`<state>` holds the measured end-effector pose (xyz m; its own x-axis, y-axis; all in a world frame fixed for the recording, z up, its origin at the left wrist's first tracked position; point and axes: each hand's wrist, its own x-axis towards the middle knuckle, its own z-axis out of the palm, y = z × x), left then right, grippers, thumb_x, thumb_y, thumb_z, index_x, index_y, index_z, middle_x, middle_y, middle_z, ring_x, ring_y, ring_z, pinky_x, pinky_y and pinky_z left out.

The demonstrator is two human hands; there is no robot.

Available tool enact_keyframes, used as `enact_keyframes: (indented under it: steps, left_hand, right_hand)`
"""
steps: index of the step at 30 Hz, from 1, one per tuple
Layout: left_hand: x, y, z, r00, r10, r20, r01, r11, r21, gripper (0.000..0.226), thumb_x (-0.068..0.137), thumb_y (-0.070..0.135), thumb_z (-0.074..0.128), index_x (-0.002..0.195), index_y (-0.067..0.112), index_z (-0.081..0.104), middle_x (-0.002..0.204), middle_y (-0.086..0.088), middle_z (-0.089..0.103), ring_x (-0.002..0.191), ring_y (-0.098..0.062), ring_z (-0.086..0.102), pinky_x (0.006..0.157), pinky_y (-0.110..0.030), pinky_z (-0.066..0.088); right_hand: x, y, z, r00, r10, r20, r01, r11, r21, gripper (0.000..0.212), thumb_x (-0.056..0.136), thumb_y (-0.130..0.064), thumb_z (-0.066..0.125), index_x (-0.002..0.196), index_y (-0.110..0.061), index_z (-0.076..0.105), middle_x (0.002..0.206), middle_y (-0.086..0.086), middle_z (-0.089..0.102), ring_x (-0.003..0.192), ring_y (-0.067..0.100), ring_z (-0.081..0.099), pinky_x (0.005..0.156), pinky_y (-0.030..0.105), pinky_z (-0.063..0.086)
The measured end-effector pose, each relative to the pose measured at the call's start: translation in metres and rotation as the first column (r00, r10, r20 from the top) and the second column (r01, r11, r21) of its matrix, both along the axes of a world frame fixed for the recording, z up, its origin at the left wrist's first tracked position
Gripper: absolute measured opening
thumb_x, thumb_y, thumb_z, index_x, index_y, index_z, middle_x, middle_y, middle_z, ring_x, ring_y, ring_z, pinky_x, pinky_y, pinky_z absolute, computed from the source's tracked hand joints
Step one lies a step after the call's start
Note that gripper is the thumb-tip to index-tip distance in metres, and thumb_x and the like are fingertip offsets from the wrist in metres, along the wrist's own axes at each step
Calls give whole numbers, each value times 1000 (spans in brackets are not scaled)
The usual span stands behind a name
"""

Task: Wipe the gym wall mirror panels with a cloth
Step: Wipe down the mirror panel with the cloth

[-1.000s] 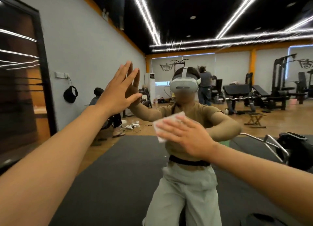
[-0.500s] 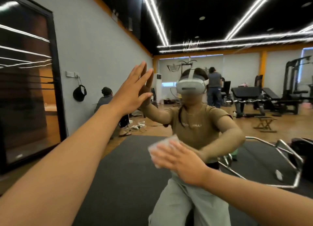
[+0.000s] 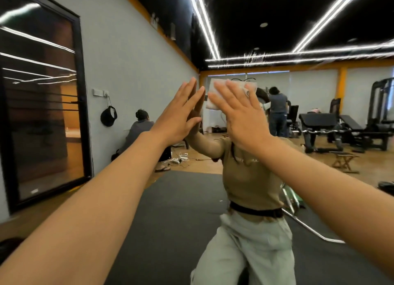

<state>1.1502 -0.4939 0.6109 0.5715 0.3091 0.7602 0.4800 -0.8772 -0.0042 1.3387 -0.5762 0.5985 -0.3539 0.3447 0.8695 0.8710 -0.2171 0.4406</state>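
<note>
Mirror (image 3: 319, 88) filling pretty much the whole view, gym reflected in it. White cloth (image 3: 231, 90) pinned flat to the glass up high, centre of the scene, under the right hand (image 3: 241, 118). Fingers straight and spread, palm pushing the cloth on, no curl around it, so a released grip that's just pressing. Left hand (image 3: 177, 118) just beside it to the left, also flat on the glass, fingers straight and together, touching its own reflection fingertip to fingertip, holding nothing. Both forearms reaching in from the near corners. Reflected in the glass: tan shirt (image 3: 249, 178) and pale trousers, dark floor mat (image 3: 170, 210), someone crouched by the left wall (image 3: 139, 131), another person standing far back (image 3: 277, 112), weight benches (image 3: 332, 126) far right.
</note>
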Motion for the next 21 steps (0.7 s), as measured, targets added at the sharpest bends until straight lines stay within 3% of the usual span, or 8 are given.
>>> enact_keyframes:
  steps: [3,5,7,10,13,16,18,21]
  left_hand:
    - [0,2,0,1000,11,-2,-11,1000,12,76,100,25,54,158,28,4,165,7,-16,151,-13,-15,118,-30,0]
    - [1,3,0,1000,28,0,-28,999,23,76,101,26,54,158,28,4,165,7,-16,151,-13,-16,117,-29,0]
    - [3,4,-1,999,49,1,-49,998,36,76,101,27,54,158,28,4,165,8,-17,151,-12,-16,115,-27,-1]
    - [3,2,-1,997,72,-5,-71,997,36,77,101,28,55,159,27,4,165,8,-17,151,-13,-15,114,-27,0]
    - [4,-4,-3,994,112,11,-112,991,69,74,102,28,53,159,25,6,166,6,-13,152,-16,-12,114,-26,1]
    - [3,-9,-25,988,128,90,-135,988,69,69,102,29,51,159,23,12,167,2,-5,152,-18,-9,116,-27,0]
    - [-2,-9,-58,980,92,176,-99,995,33,67,102,27,51,158,22,17,167,0,1,153,-17,-6,120,-31,3]
    - [-8,-8,-128,949,74,308,-61,997,-49,63,100,26,50,156,19,24,166,-2,9,153,-15,-1,123,-35,7]
  right_hand:
    - [-7,8,-39,999,37,-14,-36,997,71,63,90,-10,31,152,-15,36,160,10,29,149,30,20,120,50,9]
    - [-9,12,-87,996,59,64,-58,998,-23,69,82,-9,34,151,-15,40,159,9,32,147,30,22,118,53,14]
    - [-8,11,-153,967,69,246,-18,979,-202,74,75,-14,38,149,-17,42,158,7,33,146,29,23,116,53,16]
    - [10,-5,-245,880,37,474,193,883,-427,77,77,-29,61,151,-20,39,162,3,24,150,30,8,121,50,2]
    - [27,-21,-267,824,-9,566,324,828,-458,78,79,-36,63,151,-23,38,165,5,10,152,27,-4,122,49,-11]
    - [29,-24,-241,853,55,518,195,888,-416,68,84,-32,59,149,-23,41,163,2,18,152,23,-5,122,45,-11]
    - [29,-25,-205,920,60,387,89,930,-355,66,85,-22,45,151,-21,38,162,2,21,152,23,6,123,43,-6]
    - [32,-30,-139,992,55,115,-31,978,-206,70,83,-12,41,152,-20,36,161,4,27,149,23,20,122,43,1]
